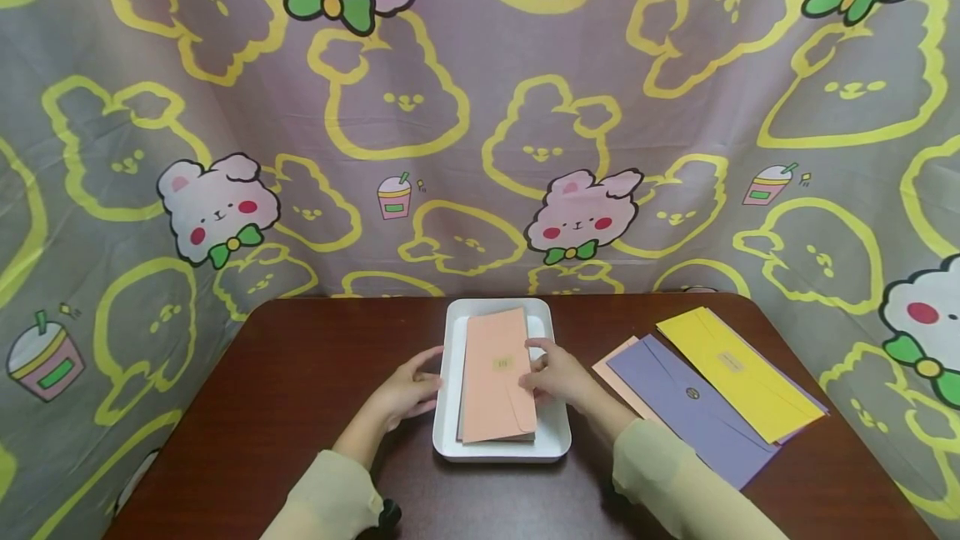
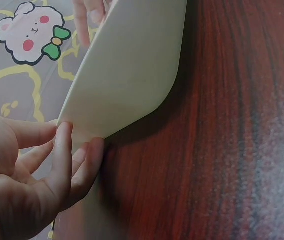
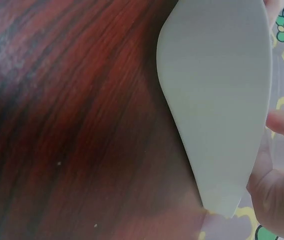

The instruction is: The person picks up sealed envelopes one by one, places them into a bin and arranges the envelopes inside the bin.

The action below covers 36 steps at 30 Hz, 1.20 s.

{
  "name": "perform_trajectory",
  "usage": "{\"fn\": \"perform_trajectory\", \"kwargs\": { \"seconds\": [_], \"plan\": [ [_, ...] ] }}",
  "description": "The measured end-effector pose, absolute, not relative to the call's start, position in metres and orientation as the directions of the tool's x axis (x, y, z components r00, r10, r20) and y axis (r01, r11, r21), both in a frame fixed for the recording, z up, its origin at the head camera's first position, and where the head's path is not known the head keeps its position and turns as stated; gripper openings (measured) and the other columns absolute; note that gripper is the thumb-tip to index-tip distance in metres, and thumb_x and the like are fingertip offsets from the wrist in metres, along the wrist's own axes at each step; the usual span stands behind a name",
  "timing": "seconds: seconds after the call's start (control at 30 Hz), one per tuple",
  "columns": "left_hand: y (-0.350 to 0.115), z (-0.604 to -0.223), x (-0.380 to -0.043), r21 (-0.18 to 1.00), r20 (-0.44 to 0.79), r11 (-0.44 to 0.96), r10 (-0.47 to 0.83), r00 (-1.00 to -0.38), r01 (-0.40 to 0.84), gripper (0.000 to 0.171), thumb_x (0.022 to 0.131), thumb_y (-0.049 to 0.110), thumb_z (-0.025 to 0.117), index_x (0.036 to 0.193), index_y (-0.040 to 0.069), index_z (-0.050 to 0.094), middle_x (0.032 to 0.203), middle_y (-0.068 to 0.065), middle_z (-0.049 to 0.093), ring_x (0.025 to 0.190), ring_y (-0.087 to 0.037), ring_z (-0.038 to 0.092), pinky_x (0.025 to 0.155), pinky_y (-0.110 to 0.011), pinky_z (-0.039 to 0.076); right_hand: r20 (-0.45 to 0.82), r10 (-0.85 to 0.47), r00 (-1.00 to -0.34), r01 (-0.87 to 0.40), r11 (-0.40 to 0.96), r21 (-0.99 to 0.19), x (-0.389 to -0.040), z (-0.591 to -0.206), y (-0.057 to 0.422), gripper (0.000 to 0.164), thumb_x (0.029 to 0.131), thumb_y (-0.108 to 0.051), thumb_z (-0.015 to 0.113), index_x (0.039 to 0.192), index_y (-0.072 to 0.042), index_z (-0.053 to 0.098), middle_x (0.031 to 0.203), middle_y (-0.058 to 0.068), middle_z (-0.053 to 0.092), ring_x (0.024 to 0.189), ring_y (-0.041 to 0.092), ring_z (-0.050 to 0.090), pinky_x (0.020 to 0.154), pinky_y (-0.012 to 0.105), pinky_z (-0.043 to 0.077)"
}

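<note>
A white tray [image 1: 552,440] lies in the middle of the table, with a peach envelope [image 1: 487,402] inside it, slightly askew. A greyish edge of something flat shows beneath that envelope. At the tray's left side, my left hand [image 1: 408,390] holds the wall; in the left wrist view the thumb and fingers of this hand [image 2: 37,185] meet at the rim. My right hand [image 1: 558,372] reaches over the tray's right rim and grips the peach envelope's right edge. The right wrist view shows part of this hand [image 3: 279,185] behind the tray wall [image 3: 216,100], which hides its fingertips.
Right of the tray, a yellow envelope [image 1: 765,382] overlaps a purple envelope [image 1: 675,390], with another peach envelope [image 1: 617,357] partly underneath. The dark wooden table [image 1: 315,373] ends at a patterned curtain [image 1: 480,107] behind.
</note>
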<state>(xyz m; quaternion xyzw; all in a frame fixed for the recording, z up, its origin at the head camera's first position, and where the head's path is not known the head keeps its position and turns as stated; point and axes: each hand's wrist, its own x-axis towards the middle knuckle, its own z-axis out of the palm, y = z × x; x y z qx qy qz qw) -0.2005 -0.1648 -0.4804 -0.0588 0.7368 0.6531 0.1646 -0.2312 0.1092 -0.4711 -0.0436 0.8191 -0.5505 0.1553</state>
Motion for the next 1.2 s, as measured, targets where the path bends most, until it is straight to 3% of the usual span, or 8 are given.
{"fn": "perform_trajectory", "kwargs": {
  "seconds": [0.23, 0.57, 0.77, 0.9, 1.03, 1.13, 1.2],
  "plan": [
    [-0.164, -0.48, -0.2, 0.942, -0.322, 0.138, 0.123, -0.939, -0.305, 0.061, 0.099, -0.001, 0.06, 0.156, 0.011, 0.041, 0.119, -0.022, 0.059, 0.096, -0.025, 0.066, 0.087, -0.046, 0.059, -0.198, -0.262, -0.944, 0.054, 0.471, -0.88, -0.229, -0.469, 0.106, 0.065, 0.085, 0.008, 0.074, 0.145, 0.008, 0.049, 0.092, 0.013, 0.057, 0.065, 0.02, 0.066, 0.055, 0.036, 0.061],
    [-0.165, -0.481, -0.201, 0.937, -0.336, 0.146, 0.124, -0.934, -0.318, 0.06, 0.1, 0.0, 0.059, 0.156, 0.012, 0.041, 0.12, -0.022, 0.059, 0.097, -0.025, 0.066, 0.088, -0.044, 0.059, -0.215, -0.28, -0.936, 0.014, 0.579, -0.815, -0.23, -0.471, 0.105, 0.067, 0.088, 0.002, 0.075, 0.148, 0.009, 0.046, 0.092, 0.011, 0.063, 0.059, 0.019, 0.067, 0.053, 0.033, 0.059],
    [-0.165, -0.481, -0.202, 0.938, -0.334, 0.144, 0.129, -0.934, -0.316, 0.06, 0.1, 0.0, 0.059, 0.156, 0.012, 0.041, 0.12, -0.022, 0.06, 0.097, -0.024, 0.066, 0.088, -0.044, 0.059, -0.191, -0.278, -0.941, -0.039, 0.653, -0.757, -0.23, -0.469, 0.104, 0.06, 0.089, -0.003, 0.075, 0.144, 0.007, 0.053, 0.091, 0.011, 0.063, 0.053, 0.018, 0.067, 0.051, 0.031, 0.058],
    [-0.166, -0.482, -0.203, 0.94, -0.329, 0.142, 0.131, -0.935, -0.311, 0.06, 0.1, 0.0, 0.059, 0.156, 0.011, 0.04, 0.119, -0.022, 0.059, 0.097, -0.024, 0.066, 0.088, -0.043, 0.059, -0.164, -0.274, -0.948, -0.084, 0.709, -0.701, -0.229, -0.467, 0.102, 0.043, 0.09, -0.007, 0.075, 0.13, 0.003, 0.066, 0.085, 0.007, 0.063, 0.051, 0.015, 0.065, 0.05, 0.028, 0.055],
    [-0.166, -0.483, -0.203, 0.939, -0.33, 0.146, 0.127, -0.936, -0.311, 0.061, 0.1, 0.0, 0.059, 0.156, 0.011, 0.04, 0.119, -0.021, 0.06, 0.096, -0.024, 0.066, 0.087, -0.042, 0.059, -0.144, -0.289, -0.947, -0.131, 0.751, -0.648, -0.226, -0.465, 0.101, 0.009, 0.091, -0.01, 0.074, 0.096, -0.004, 0.07, 0.067, 0.001, 0.06, 0.047, 0.012, 0.06, 0.046, 0.023, 0.048],
    [-0.165, -0.482, -0.203, 0.937, -0.333, 0.149, 0.121, -0.935, -0.315, 0.061, 0.099, 0.001, 0.061, 0.156, 0.012, 0.042, 0.119, -0.021, 0.061, 0.096, -0.024, 0.067, 0.086, -0.043, 0.059, -0.118, -0.307, -0.944, -0.173, 0.769, -0.615, -0.225, -0.462, 0.101, 0.022, 0.093, -0.012, 0.073, 0.076, -0.009, 0.06, 0.051, -0.003, 0.054, 0.043, 0.01, 0.056, 0.043, 0.022, 0.041],
    [-0.165, -0.482, -0.202, 0.938, -0.33, 0.153, 0.121, -0.936, -0.311, 0.061, 0.099, 0.001, 0.061, 0.156, 0.012, 0.042, 0.12, -0.021, 0.061, 0.096, -0.024, 0.067, 0.086, -0.044, 0.059, -0.1, -0.318, -0.943, -0.198, 0.776, -0.599, -0.224, -0.46, 0.101, 0.026, 0.094, -0.013, 0.072, 0.073, -0.011, 0.059, 0.046, -0.003, 0.051, 0.042, 0.009, 0.054, 0.042, 0.021, 0.039]
  ]
}}
